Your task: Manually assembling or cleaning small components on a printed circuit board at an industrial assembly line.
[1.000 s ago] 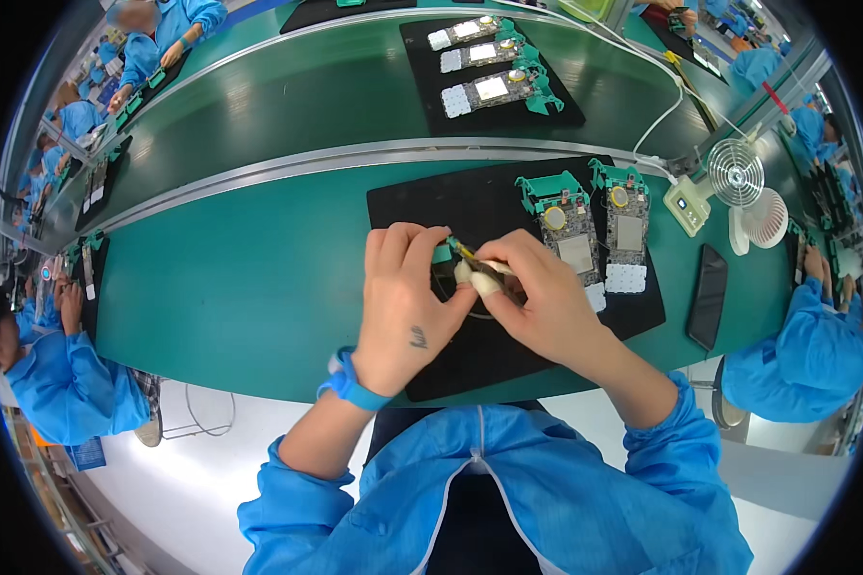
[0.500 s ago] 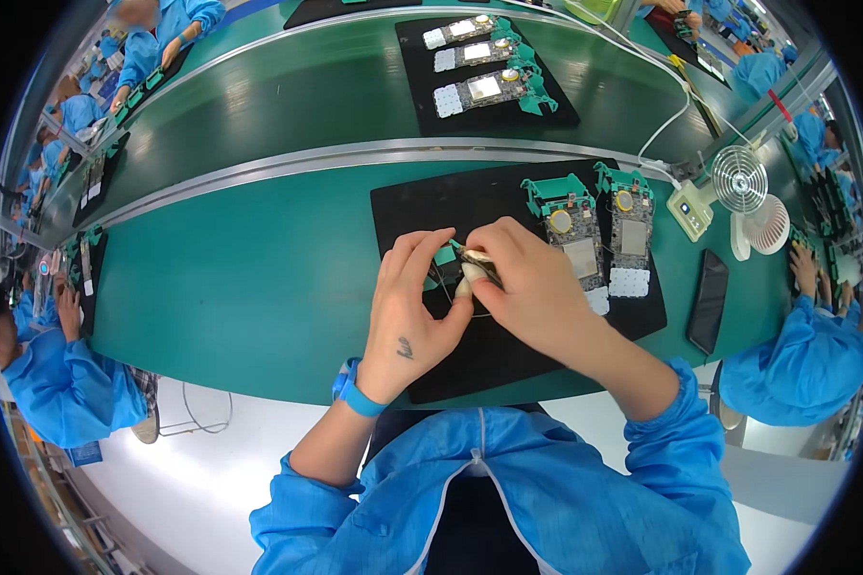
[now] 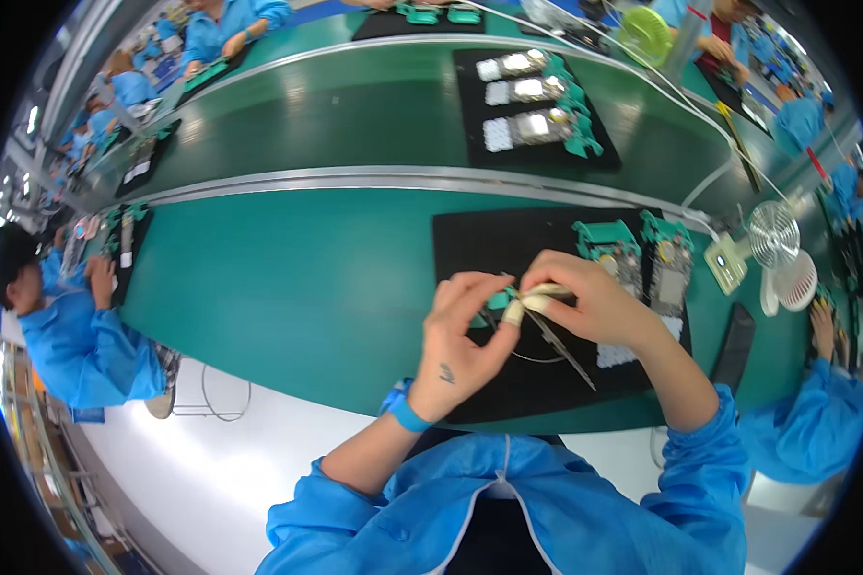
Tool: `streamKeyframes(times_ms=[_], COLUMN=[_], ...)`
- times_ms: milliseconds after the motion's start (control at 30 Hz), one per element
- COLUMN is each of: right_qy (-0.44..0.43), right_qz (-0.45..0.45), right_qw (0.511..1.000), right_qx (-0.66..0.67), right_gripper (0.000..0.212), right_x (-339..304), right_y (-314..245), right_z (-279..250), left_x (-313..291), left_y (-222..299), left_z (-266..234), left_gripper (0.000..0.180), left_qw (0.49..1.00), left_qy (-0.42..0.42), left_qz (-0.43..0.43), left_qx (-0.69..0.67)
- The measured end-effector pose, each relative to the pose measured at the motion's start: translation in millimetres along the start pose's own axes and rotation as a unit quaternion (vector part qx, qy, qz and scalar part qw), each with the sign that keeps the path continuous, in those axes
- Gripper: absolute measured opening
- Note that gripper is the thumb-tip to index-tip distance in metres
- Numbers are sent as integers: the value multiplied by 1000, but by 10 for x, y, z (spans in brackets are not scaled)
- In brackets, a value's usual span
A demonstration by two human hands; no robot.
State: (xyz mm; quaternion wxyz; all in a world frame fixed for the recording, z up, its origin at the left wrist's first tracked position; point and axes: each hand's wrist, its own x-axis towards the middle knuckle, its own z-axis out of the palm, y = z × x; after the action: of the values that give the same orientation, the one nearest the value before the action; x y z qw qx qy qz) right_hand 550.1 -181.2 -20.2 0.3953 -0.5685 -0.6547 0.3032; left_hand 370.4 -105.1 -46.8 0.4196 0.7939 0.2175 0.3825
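Observation:
My left hand [image 3: 465, 331] and my right hand [image 3: 585, 302] meet over a black mat, fingers closed in a pinch. Cream finger covers sit on some fingertips. Between them is a small green plastic part [image 3: 499, 300], mostly hidden by my fingers. A slim grey piece [image 3: 566, 355], apparently a circuit board seen edge-on, slants from the fingertips toward the mat's front. Beneath it a thin wire [image 3: 539, 360] curves. Right of my hands lie two circuit boards with green plastic frames, one board [image 3: 673, 278] in full view, the other board [image 3: 618, 264] partly covered by my right hand.
The black mat [image 3: 470, 240] lies on a green table [image 3: 288, 287]. A dark phone [image 3: 734, 347], a pale box with a cable [image 3: 726, 264] and small fans [image 3: 775, 235] stand right. Beyond a metal rail [image 3: 355, 179], another mat holds boards [image 3: 537, 126]. Co-workers sit on both sides.
The view has shifted, so the table sits lower and further right. The slim grey piece now shows below my fingers, tilted toward the mat's front. Both hands keep pinching together.

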Motion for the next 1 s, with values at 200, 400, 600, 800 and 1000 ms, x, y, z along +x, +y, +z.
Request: streamKeyframes(times_ms=[200,400,600,800,1000], right_qy=[39,104,88,115,178], right_qz=[-5,27,28,55,11], right_qw=[999,994,996,983,984], right_qx=[24,-3,3,130,-6], right_gripper=[12,10,14,33,32], right_x=[-80,-92,-129,-383,-370], right_y=[75,-33,-11,26,-128], right_z=[122,215,172,316,414], left_x=[-55,-53,-32,-38,-30], left_y=[29,20,50,25,-29], left_z=[62,102,56,47,60], left_gripper=[29,30,30,28,29], left_qw=[999,998,999,999,999], left_qy=[42,62,47,38,38], left_qz=[-2,-6,-6,7,15], left_qx=[5,21,6,12,15])
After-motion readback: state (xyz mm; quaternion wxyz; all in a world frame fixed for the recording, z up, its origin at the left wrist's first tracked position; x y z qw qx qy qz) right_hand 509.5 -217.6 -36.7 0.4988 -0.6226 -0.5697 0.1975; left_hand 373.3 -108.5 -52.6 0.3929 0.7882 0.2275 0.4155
